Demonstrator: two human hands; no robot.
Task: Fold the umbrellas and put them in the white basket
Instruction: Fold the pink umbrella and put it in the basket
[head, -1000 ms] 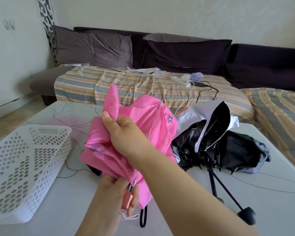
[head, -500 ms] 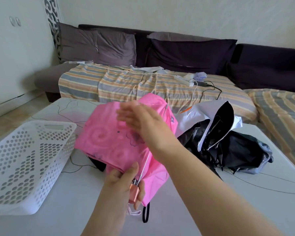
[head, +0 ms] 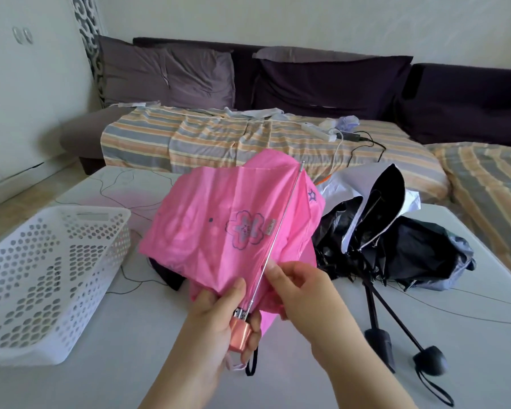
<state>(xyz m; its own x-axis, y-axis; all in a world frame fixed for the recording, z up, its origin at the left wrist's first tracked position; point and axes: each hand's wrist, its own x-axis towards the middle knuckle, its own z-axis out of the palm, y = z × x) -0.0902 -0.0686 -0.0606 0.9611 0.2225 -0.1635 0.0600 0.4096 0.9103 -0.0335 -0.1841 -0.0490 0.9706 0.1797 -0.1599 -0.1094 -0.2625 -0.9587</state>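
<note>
A pink umbrella (head: pixel 219 219) with a flower print is held above the white table (head: pixel 130 335), its cloth loose and one metal rib bare. My left hand (head: pixel 219 320) grips its pink handle at the bottom. Beside it, my right hand (head: pixel 301 287) pinches the cloth next to the lower end of the rib. At the table's left edge stands the white perforated basket (head: pixel 42 278), with nothing in it. Two collapsed black umbrellas (head: pixel 396 240) lie in a heap on the right, their handles pointing toward me.
Thin cables run across the table. Behind it stands a dark sofa (head: pixel 307 78) with a striped cover (head: pixel 219 134), a power strip (head: pixel 319 132) and chargers. A dark strap or pouch (head: pixel 171 276) lies under the pink umbrella.
My right hand came down from the top of the pink cloth to its lower part near the rib. The cloth now hangs spread, showing the flower print.
</note>
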